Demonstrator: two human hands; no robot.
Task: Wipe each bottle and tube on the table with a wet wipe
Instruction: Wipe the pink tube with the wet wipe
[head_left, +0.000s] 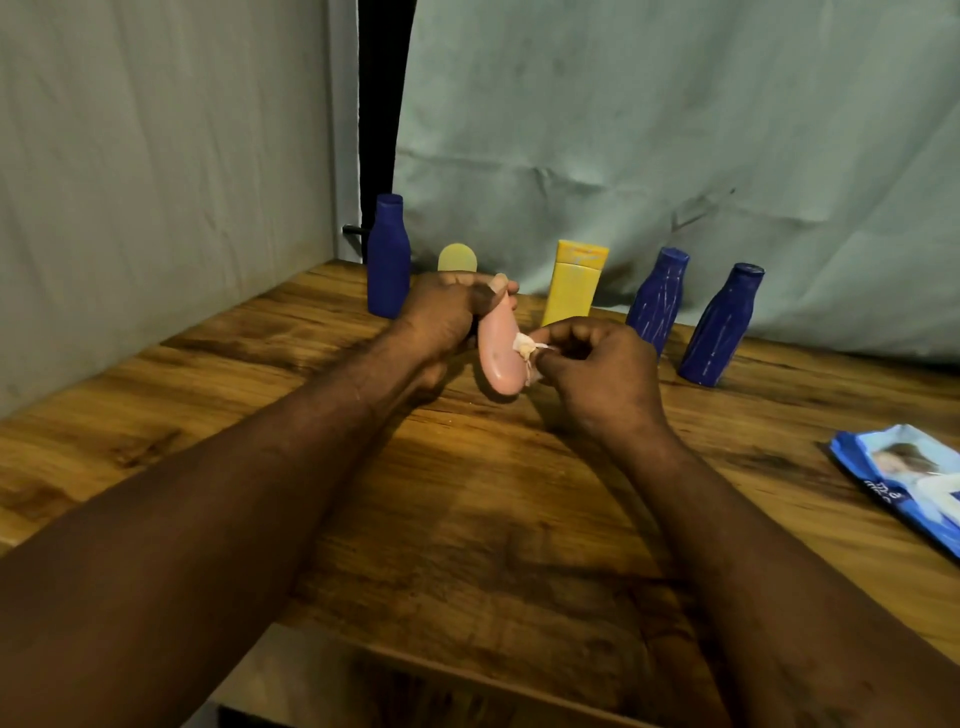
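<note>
My left hand (447, 312) grips the top of a pink bottle (497, 353) and holds it above the middle of the wooden table (467, 493). My right hand (597, 364) pinches a crumpled white wet wipe (525, 347) against the bottle's right side. Along the back stand a tall blue bottle (388, 257), a pale yellow round-topped item (457, 258) partly hidden behind my left hand, a yellow tube (574, 283) and two more blue bottles (658, 299) (722, 325).
A blue wet-wipe packet (904, 478) lies flat near the table's right edge. Grey-green cloth hangs behind and to the left of the table. The table's front edge runs low across the view.
</note>
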